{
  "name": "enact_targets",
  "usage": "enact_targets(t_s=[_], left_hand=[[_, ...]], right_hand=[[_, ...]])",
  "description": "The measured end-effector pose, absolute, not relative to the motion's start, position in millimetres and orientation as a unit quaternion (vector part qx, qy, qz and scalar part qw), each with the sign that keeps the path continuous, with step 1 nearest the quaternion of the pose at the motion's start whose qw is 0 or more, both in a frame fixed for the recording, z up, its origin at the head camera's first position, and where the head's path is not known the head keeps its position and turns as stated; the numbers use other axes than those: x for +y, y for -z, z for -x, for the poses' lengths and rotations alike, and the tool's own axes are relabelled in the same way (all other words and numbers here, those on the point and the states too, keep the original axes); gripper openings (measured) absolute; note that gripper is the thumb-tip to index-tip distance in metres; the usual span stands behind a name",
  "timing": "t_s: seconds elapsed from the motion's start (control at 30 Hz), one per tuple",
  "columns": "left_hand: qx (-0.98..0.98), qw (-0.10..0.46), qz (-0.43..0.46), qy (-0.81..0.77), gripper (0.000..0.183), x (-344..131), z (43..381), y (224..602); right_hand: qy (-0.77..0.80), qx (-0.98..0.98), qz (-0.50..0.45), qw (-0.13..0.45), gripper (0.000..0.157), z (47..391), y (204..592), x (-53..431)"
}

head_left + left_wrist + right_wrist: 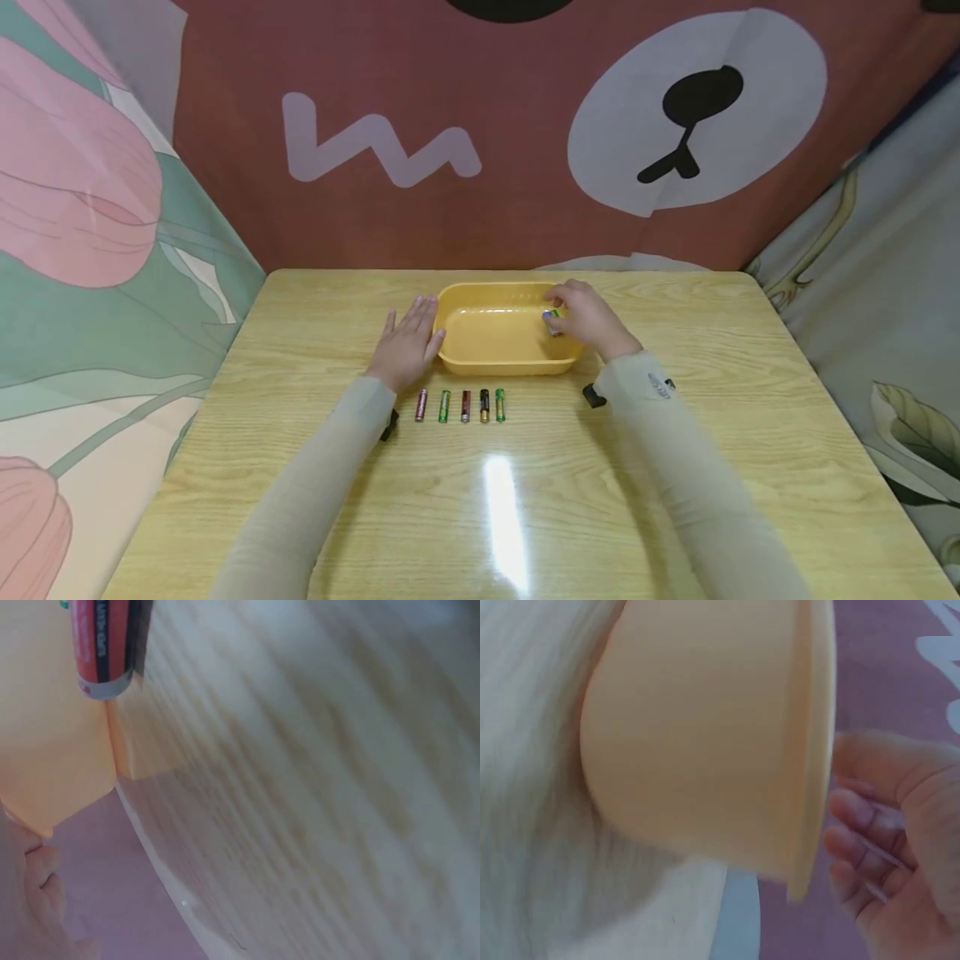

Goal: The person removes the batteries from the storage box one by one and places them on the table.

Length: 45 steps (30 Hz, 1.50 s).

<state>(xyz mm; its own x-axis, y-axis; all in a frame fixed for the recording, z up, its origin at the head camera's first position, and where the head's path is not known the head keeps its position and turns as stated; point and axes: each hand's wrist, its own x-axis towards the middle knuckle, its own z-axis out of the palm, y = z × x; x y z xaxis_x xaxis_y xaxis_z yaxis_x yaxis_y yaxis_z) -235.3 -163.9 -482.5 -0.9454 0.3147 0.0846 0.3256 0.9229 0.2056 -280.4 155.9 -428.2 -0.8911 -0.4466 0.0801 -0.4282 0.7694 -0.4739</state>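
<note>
A yellow plastic basin (495, 367) stands toward the back of the table. My left hand (405, 346) lies along its left end with straight fingers, touching the wall. My right hand (592, 321) reaches over the right end with bent fingers. Beside its thumb, inside the basin, shows a small green and blue battery (556, 330), partly covered by the thumb; I cannot tell whether the fingers grip it. In the right wrist view the basin wall (705, 735) hides the fingertips. In front of the basin several batteries (466, 406) lie in a row, red, green and black-gold.
The wooden table (540, 483) extends around the basin, with a bright light reflection in front. Behind it hangs a reddish-brown cloth (375, 225) with a bear print. Flowered curtains (75, 208) hang at both sides. A black wrist device (595, 396) shows under the right sleeve.
</note>
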Motion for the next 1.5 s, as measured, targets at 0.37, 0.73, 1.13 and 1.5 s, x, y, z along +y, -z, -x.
enact_targets(t_s=[0.37,0.73,1.13,1.5], left_hand=[[-0.98,0.038,0.169,0.101,0.063,-165.4,236.5,485.5],[-0.981,0.028,0.162,0.104,0.063,-163.7,236.4,483.4],[-0.98,0.026,0.162,0.112,0.062,-162.5,236.2,483.8],[-0.981,0.025,0.159,0.105,0.063,-162.3,234.9,482.8]], right_hand=[[0.034,0.937,0.342,0.058,0.043,303.0,420.6,148.3],[-0.044,0.924,0.379,0.02,0.02,312.6,433.9,143.4],[-0.078,0.936,0.343,0.025,0.014,315.2,445.7,142.4],[-0.004,0.946,0.323,0.025,0.018,306.4,448.8,141.6]])
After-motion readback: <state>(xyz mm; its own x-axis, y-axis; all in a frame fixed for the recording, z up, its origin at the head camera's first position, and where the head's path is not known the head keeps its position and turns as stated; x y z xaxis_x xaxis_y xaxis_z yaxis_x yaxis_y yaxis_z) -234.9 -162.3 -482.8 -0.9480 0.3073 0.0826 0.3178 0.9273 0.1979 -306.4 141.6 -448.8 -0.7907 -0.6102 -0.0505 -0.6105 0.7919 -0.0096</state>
